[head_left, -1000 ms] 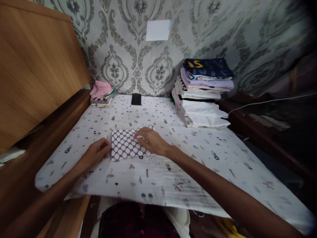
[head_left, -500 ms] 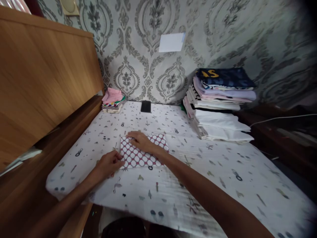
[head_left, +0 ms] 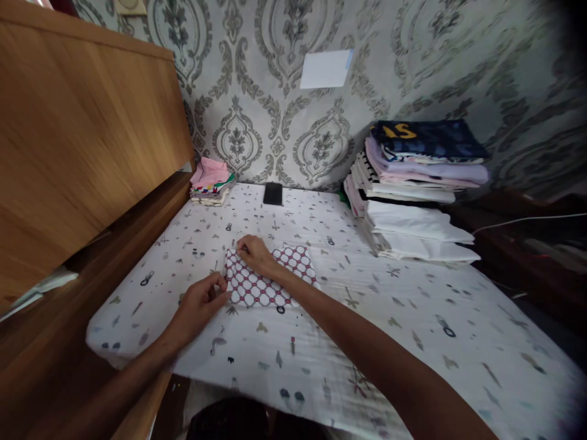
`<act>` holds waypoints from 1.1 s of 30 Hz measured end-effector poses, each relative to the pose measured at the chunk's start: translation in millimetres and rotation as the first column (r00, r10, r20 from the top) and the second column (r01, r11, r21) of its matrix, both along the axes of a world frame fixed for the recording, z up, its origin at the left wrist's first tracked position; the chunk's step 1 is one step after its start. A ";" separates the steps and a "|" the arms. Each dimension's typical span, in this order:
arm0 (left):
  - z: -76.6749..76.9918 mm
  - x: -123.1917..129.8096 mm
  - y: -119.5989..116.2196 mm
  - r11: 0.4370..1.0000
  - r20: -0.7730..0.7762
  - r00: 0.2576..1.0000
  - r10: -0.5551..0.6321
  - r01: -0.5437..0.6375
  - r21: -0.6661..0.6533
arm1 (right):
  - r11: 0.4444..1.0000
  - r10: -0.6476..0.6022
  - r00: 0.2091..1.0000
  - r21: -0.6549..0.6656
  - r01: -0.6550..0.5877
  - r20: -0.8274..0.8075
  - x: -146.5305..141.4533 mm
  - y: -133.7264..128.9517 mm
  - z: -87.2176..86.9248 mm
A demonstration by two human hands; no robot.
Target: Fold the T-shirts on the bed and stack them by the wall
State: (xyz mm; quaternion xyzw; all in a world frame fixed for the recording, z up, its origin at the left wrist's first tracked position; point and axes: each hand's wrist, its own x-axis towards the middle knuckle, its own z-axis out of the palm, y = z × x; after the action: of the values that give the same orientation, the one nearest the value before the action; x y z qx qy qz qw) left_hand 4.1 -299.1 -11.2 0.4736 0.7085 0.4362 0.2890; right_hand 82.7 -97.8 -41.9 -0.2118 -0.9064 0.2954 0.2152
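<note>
A folded white cloth point(head_left: 261, 291) with a red-and-grey lattice print lies flat on the patterned bed cover. At its left edge is my left hand point(head_left: 202, 304), thumb and fingertips closing on the fabric near the lower left corner. My right hand point(head_left: 254, 253) reaches across the cloth to its upper left corner. The fingers there are curled in and pinch the edge, while the wrist passes low over the fabric. My right forearm hides part of the cloth's right half.
A tall pile of folded clothes point(head_left: 417, 177) stands at the back right, and a smaller pile point(head_left: 211, 181) at the back left. Between them a black phone point(head_left: 273, 194) lies near the wall. A wooden panel point(head_left: 92, 134) borders the bed cover point(head_left: 389, 366) on the left.
My right hand's fingers, stretched flat on the cloth before, have curled in at its upper left corner. The left hand stays at the left edge. The view has shifted slightly.
</note>
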 end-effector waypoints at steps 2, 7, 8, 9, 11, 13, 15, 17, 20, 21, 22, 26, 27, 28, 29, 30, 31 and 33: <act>-3.1 1.3 1.0 0.998 0.164 0.986 -0.043 0.049 -0.032 | 1.000 -0.012 1.000 0.024 0.012 -0.016 0.4 -1.3 -2.4; -9.6 5.9 -3.7 0.996 0.215 0.975 -0.060 0.074 -0.056 | 0.998 -0.043 0.999 0.054 0.043 0.011 -0.3 -2.8 -4.9; -9.9 6.4 -4.9 0.996 0.196 0.979 -0.052 0.065 -0.058 | 0.997 -0.048 0.999 0.058 0.047 0.019 -0.7 -3.0 -4.5; -10.1 6.6 -5.5 0.996 0.190 0.981 -0.045 0.058 -0.067 | 0.997 -0.050 0.998 0.061 0.049 0.025 -1.3 -3.5 -3.8; -10.5 6.3 -5.1 0.995 0.194 0.981 -0.027 0.046 -0.093 | 0.997 -0.052 0.998 0.062 0.049 0.045 -2.1 -4.8 -0.7; -11.2 5.6 -3.3 0.993 0.191 0.982 -0.010 0.032 -0.114 | 0.998 -0.047 0.996 0.043 0.043 0.078 -0.4 -6.7 5.0; -11.3 4.8 -2.3 0.990 0.159 0.987 -0.003 0.026 -0.139 | 0.999 -0.042 0.997 0.015 0.041 0.065 8.3 -8.3 13.1; -9.2 4.0 -3.9 0.988 0.081 0.997 -0.008 0.020 -0.150 | 0.998 -0.057 0.998 0.002 0.057 -0.033 28.6 -8.5 22.3; 1.9 4.0 -8.1 0.990 -0.201 0.979 0.012 -0.040 -0.133 | 0.983 -0.181 0.956 -0.054 0.173 -0.231 82.3 -4.9 32.5; 7.6 5.1 -7.9 0.990 -0.322 0.946 0.028 -0.070 -0.121 | 0.964 -0.260 0.929 -0.120 0.236 -0.263 104.2 -3.4 33.5; 14.0 7.2 -5.8 0.991 -0.427 0.903 0.038 -0.091 -0.103 | 0.932 -0.343 0.902 -0.213 0.293 -0.262 126.4 -2.5 32.9; 35.4 27.7 27.0 0.993 -0.591 0.799 -0.116 0.113 -0.041 | 0.654 -0.543 0.837 -0.658 0.374 -0.064 196.8 -12.4 20.4; 37.0 35.3 40.5 0.975 -0.597 0.777 -0.198 0.219 -0.039 | 0.596 -0.532 0.847 -0.720 0.356 -0.021 206.3 -18.4 17.2; 36.6 43.0 54.9 0.946 -0.603 0.747 -0.282 0.321 -0.044 | 0.558 -0.510 0.860 -0.758 0.337 0.007 212.2 -25.2 15.0; 34.0 50.3 69.4 0.909 -0.607 0.709 -0.359 0.412 -0.057 | 0.537 -0.481 0.876 -0.782 0.316 0.023 215.1 -31.9 14.1; 29.5 56.7 83.2 0.872 -0.610 0.671 -0.422 0.484 -0.071 | 0.526 -0.448 0.893 -0.799 0.293 0.033 215.7 -38.0 14.7; 23.4 61.8 95.5 0.839 -0.610 0.637 -0.472 0.537 -0.088 | 0.519 -0.412 0.910 -0.810 0.271 0.041 214.7 -43.1 16.5; 9.2 67.3 114.0 0.797 -0.614 0.584 -0.531 0.591 -0.127 | 0.514 -0.349 0.935 -0.822 0.244 0.060 211.1 -49.1 22.3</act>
State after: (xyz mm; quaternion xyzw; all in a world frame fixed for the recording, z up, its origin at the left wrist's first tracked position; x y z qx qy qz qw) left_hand 71.4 -185.1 -2.0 0.8011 0.5557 0.1729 0.1397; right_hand 293.8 -146.9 -19.6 -0.4215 -0.6022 0.6507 0.1907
